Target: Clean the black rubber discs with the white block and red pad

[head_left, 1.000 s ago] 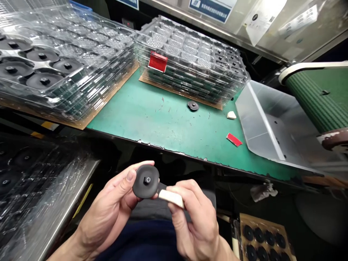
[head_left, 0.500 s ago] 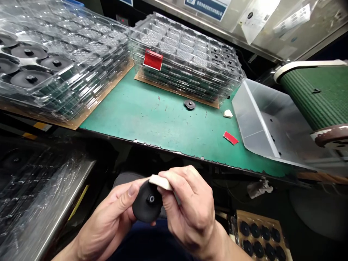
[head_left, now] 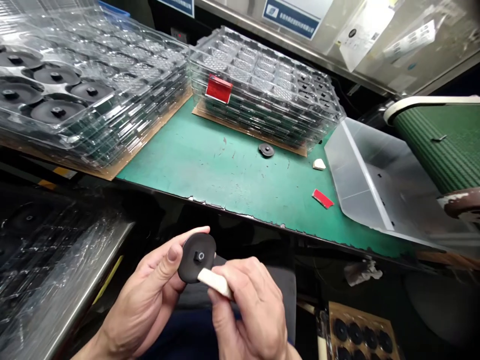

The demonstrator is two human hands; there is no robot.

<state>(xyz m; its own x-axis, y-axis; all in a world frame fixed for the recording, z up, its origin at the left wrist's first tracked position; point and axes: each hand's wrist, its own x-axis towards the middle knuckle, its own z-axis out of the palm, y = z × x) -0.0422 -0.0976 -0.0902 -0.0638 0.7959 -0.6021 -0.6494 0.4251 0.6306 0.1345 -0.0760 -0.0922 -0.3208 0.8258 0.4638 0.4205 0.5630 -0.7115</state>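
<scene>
My left hand [head_left: 150,290] grips a round black disc [head_left: 189,247] by its left edge, thumb on the front. The disc faces me, with a small raised stub near its middle. Pinched in my right hand [head_left: 251,305] is a small off-white block [head_left: 214,281], perhaps an eraser or a piece of foam. Its tip lies at the disc's lower right face, below the stub; whether it presses there I cannot tell. Both hands are in front of the green table's near edge.
Clear plastic trays [head_left: 150,55] with black discs are stacked at the left, more trays [head_left: 258,70] at the back. On the green table [head_left: 225,165] lie a black disc [head_left: 266,150], a white piece [head_left: 319,164] and a red strip [head_left: 322,198]. A translucent bin [head_left: 360,175] stands beside a green conveyor [head_left: 442,135].
The white block has moved from the disc's upper rim down to its lower right face. My right hand has gone lower; my left hand has raised the disc slightly and turned it.
</scene>
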